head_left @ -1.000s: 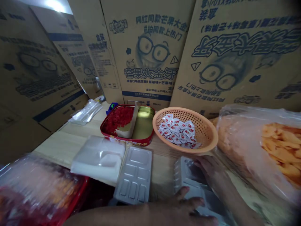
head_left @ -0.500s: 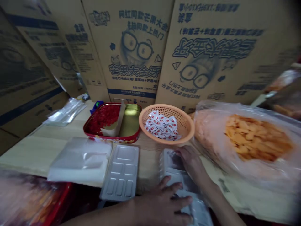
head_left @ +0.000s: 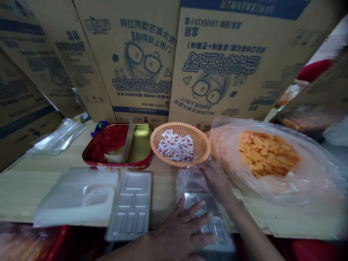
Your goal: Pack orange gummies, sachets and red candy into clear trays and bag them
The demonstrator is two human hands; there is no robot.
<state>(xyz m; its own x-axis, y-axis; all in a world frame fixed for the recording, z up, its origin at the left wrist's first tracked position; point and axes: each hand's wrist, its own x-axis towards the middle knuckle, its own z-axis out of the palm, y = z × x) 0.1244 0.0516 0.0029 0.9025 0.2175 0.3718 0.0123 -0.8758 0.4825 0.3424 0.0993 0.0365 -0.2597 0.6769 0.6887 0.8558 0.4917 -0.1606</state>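
In the head view, a clear plastic tray (head_left: 191, 199) with moulded compartments lies at the front of the table; it looks like a stack. My left hand (head_left: 187, 226) rests over its near left part, fingers spread. At the tray's far right corner, my right hand (head_left: 216, 181) has its fingers bent round the edge. Left of these is another compartment tray (head_left: 130, 206), untouched. An orange perforated basket (head_left: 205, 139) just beyond my right hand contains small white sachets with red marks (head_left: 176, 146).
A red-rimmed tin (head_left: 146, 165) holds red pieces behind a divider. Clear plastic bags (head_left: 78, 195) lie left. A large open bag of orange pieces (head_left: 269, 152) takes up the right. Cardboard boxes (head_left: 141, 54) wall off the back. A red crate (head_left: 58, 243) sits below the table's front edge.
My view has shifted, so the table things appear further left. My left hand remains spread on the tray, and my right hand is still at its far corner.
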